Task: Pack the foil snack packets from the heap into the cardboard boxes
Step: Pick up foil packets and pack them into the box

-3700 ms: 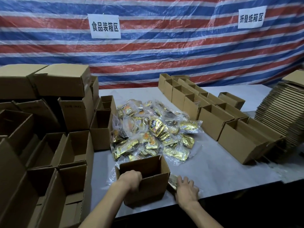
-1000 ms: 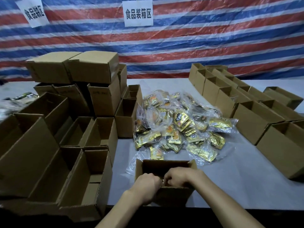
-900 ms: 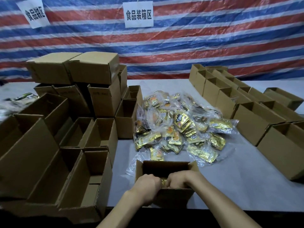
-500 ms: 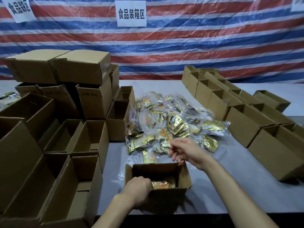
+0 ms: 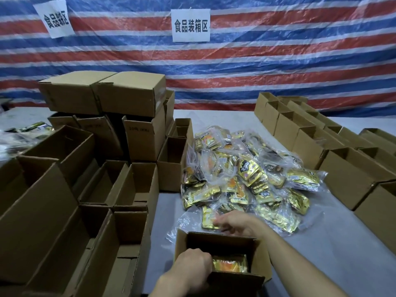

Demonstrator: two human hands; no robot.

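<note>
Far left: open cardboard boxes (image 5: 64,211) are sitting packed edge to edge, and closed boxes (image 5: 128,93) are stacked on top further back. Left hand (image 5: 192,269) is gripping the near-left wall of the work box (image 5: 260,258), fingers curled over the rim, knuckles up. Work box is sitting at the near edge of the table (image 5: 332,243), top open, with one gold-and-orange packet (image 5: 230,263) lying flat inside. Right hand (image 5: 237,225) is reaching just past the box's far wall, fingers pointing left over a gold packet (image 5: 207,220) at the heap's near edge (fingers are motion-blurred, can't tell if it's pinching it or only touching). Heap of foil packets (image 5: 246,179) is lying mid-table beyond the box, many in clear bags. Right: row of open boxes (image 5: 308,144) is running back toward the striped tarp (image 5: 278,61)
</note>
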